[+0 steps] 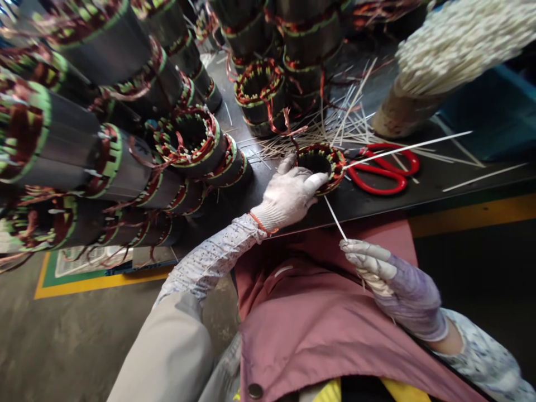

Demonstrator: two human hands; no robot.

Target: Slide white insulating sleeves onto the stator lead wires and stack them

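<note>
In a white knit glove, my left hand (287, 195) grips the near left rim of a motor stator (337, 170) with copper windings and green slot liners. Its thumb and fingers lie over the ring's top. My right hand (393, 285), in a white and purple glove, is lower right of the stator, pinching the end of a white cord (335, 218). That cord runs taut to the stator's near side. Another straight white length (410, 147) sticks out from the stator's right rim; whether both are one piece is hidden by the ring.
Red-handled scissors (383, 184) lie right of the stator. Loose white cords (335, 125) are scattered behind it. A thick bundle of cords (456, 56) stands at the back right beside a blue bin (494, 111). Stacked stators (121, 167) crowd the left and back of the dark table (259, 204).
</note>
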